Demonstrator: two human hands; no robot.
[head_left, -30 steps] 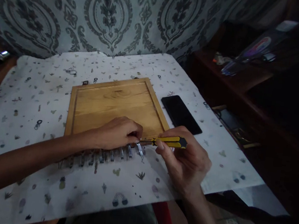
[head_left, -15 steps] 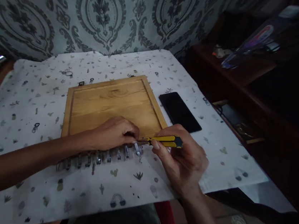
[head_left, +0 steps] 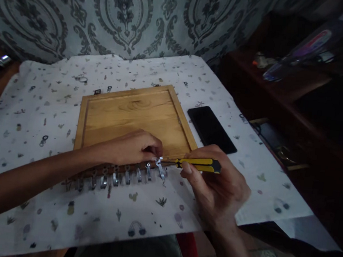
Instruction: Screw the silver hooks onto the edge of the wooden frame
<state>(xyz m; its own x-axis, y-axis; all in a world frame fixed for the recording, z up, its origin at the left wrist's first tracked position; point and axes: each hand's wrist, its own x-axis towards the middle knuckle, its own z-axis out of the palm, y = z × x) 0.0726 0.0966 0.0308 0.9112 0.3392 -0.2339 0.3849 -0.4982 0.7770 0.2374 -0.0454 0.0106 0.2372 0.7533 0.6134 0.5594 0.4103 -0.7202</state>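
Note:
A framed wooden board (head_left: 129, 117) lies on the patterned cloth, with several shiny metal clips (head_left: 115, 176) in a row along its near edge. My left hand (head_left: 133, 148) rests over that edge, thumb and fingers pinched at the rightmost metal clip (head_left: 161, 170). In my right hand (head_left: 216, 183) is a yellow and black screwdriver (head_left: 200, 164), gripped by its handle and pointing left. Its thin shaft reaches toward the rightmost clip; whether the tip touches it is too small to tell.
A black phone (head_left: 211, 129) lies right of the board on the white cloth (head_left: 117, 221). Behind the table hangs patterned grey fabric (head_left: 123, 11). On dark furniture at the right lies a clear bottle (head_left: 307, 49). Below the near table edge is something red (head_left: 188, 254).
The whole view has shifted slightly, moving the board and phone rightward in it. The screwdriver has drawn back a little to the right from my left fingertips, and more of the rightmost clip shows.

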